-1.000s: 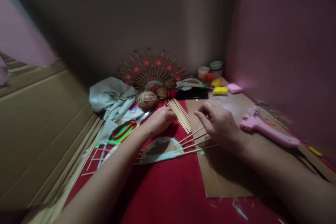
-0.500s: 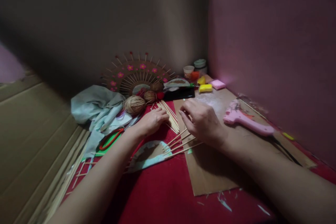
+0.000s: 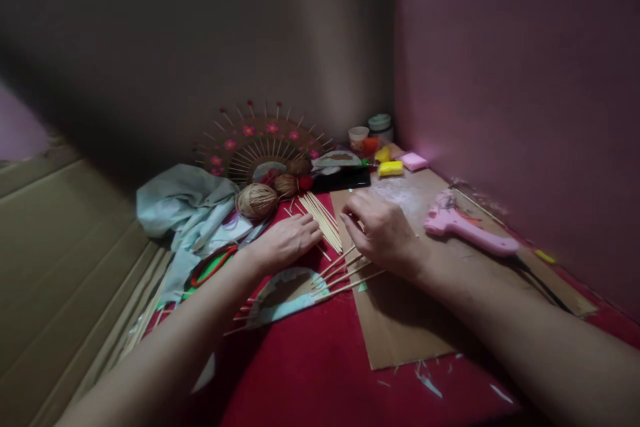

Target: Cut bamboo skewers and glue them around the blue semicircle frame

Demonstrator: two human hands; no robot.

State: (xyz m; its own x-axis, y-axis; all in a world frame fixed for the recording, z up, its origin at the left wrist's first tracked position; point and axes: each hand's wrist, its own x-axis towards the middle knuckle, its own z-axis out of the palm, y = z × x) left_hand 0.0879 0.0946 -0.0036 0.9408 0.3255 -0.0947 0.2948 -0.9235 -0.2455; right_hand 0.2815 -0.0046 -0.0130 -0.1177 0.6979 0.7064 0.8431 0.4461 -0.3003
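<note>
My left hand (image 3: pixel 293 238), palm down with bent fingers, is over a thin bamboo stick (image 3: pixel 325 254) beside a bundle of such sticks (image 3: pixel 323 220). The stick comes out on both sides of its fingertips. My right hand (image 3: pixel 383 230) is closed, thumb against the curled fingers, above the cardboard sheet (image 3: pixel 400 340); what it holds, if anything, is hidden. Below it, several sticks (image 3: pixel 345 277) fan out from a half-round cardboard piece (image 3: pixel 290 293) edged with pale cloth. The right hand covers their far ends.
A pink glue gun (image 3: pixel 465 230) lies right on the cardboard. Balls of twine (image 3: pixel 256 201), red-handled scissors (image 3: pixel 215 263) and grey-green cloth (image 3: pixel 185 200) lie left. A decorated fan (image 3: pixel 260 137) leans on the wall. Behind are a black phone-like slab (image 3: pixel 343 179), yellow packet (image 3: pixel 390 169) and cup (image 3: pixel 359 137).
My left hand has drawn slightly back and left from the bundle, and a single stick now shows beside it. My right hand stays nearly in place, still closed.
</note>
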